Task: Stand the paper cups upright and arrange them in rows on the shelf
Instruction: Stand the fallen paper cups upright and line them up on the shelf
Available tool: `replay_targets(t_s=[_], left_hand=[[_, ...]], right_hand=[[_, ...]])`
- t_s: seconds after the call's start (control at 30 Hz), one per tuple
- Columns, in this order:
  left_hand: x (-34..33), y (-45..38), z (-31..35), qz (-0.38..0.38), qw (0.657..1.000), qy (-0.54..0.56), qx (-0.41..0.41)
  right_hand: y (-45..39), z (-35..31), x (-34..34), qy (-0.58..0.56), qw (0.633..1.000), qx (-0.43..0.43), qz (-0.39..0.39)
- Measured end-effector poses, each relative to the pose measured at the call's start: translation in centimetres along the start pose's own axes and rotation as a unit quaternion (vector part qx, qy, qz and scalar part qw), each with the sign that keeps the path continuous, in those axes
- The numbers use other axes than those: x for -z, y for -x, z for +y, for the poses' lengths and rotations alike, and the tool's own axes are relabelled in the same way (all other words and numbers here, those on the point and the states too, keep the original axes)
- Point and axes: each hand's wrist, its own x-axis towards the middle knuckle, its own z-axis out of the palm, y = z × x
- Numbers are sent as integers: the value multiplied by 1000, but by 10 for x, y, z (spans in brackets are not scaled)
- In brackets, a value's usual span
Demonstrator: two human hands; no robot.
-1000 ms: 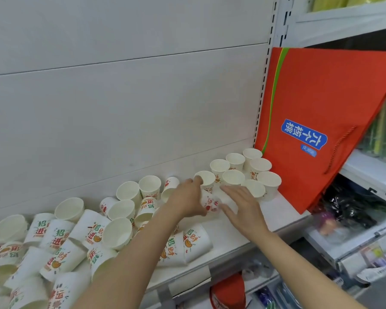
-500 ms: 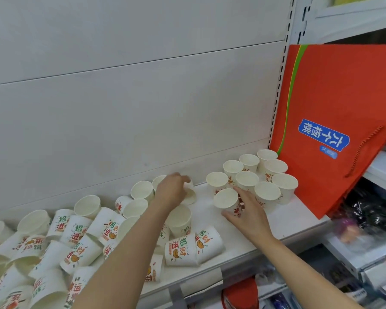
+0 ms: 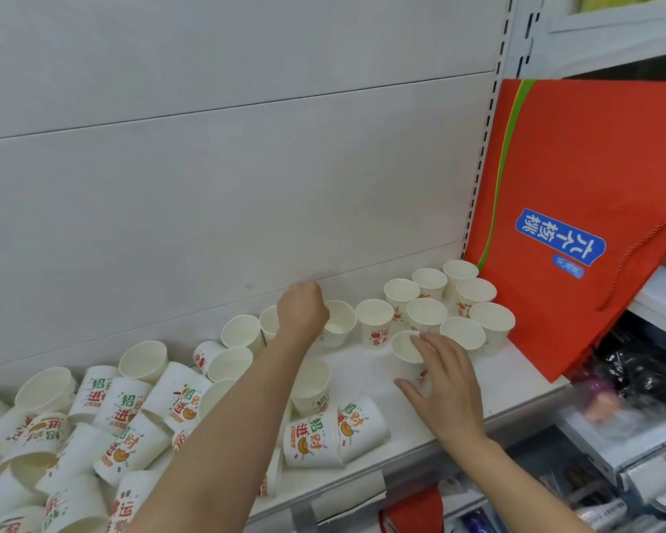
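White paper cups, printed in red, green and orange, cover the shelf [image 3: 516, 382]. Your tidy block [image 3: 450, 302] sits at the right end, against the orange paper bag [image 3: 593, 178]: about ten cups upright, mouths up, in two or three short rows running back to the wall. By my count that is well under half the job. To the left, a loose heap [image 3: 93, 428] of twenty-odd cups lies mostly tipped on its side, with a few standing crooked among them, and two tipped cups [image 3: 331, 436] lie near the shelf's front edge between your forearms.

Your left hand [image 3: 302, 311] is curled over the rim of a back-row cup [image 3: 337, 323], apparently pinching it; that cup stands just left of the block's back row. Your right hand [image 3: 445, 382] has fingers spread and relaxed, resting against the near side of a front cup [image 3: 408, 352], touching it without gripping. This cup stands just left of the block's front row.
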Motion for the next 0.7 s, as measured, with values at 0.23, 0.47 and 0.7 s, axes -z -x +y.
replay_targets(t_s=[0.23,0.47,0.7], left_hand=[[-7,12,0,-123,988,90,9],[-17,22,14,-177,978,54,-93],[-21,55,32,-139,989,30,-38]], right_hand=[[-1,4,5,-13,996,82,37],[25,33,43,-3,997,62,39],[32,65,71,10,998,-10,69]])
